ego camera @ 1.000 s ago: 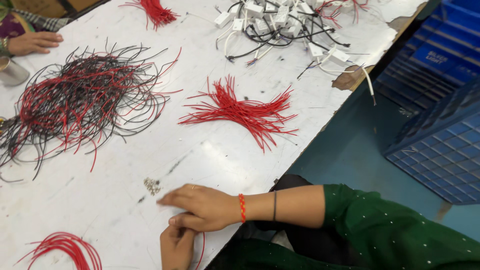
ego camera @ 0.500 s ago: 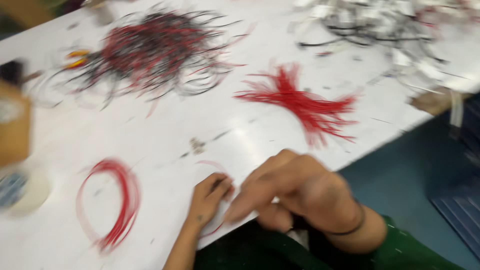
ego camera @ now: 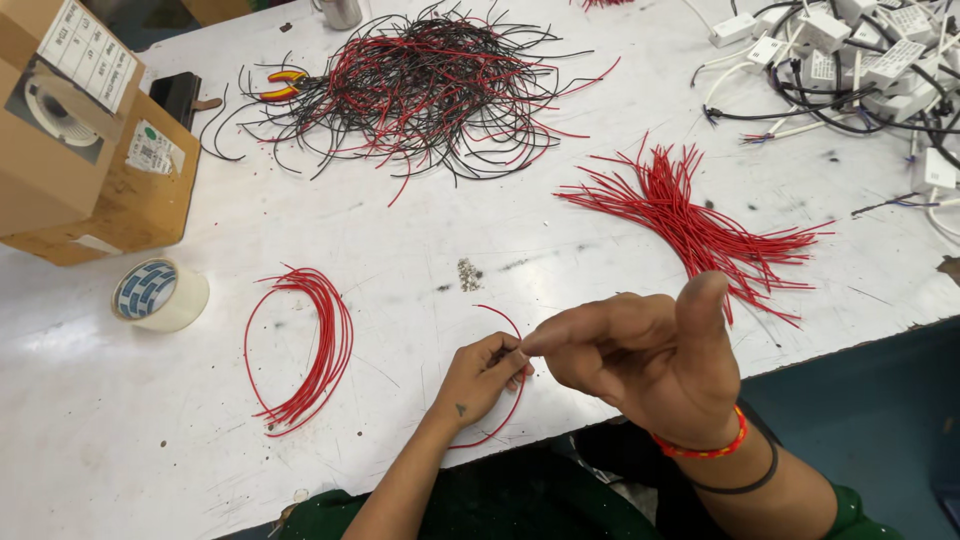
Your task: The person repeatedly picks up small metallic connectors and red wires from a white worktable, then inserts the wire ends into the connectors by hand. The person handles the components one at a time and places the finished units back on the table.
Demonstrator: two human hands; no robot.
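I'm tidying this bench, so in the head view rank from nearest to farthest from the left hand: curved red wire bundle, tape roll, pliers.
1. Curved bundle of red wires, just left of the left hand.
2. White tape roll, farther left.
3. Red-and-yellow-handled pliers, far side, by the tangled pile.

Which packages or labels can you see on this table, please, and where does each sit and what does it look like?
Cardboard box: far left edge, brown, blocky.
White label: top of that box, rectangular, dark print.
Picture label: box face, showing a pale round reel.
Small sticker: lower box, white with green mark.
Adapter labels: top right, white rectangles on small white blocks.
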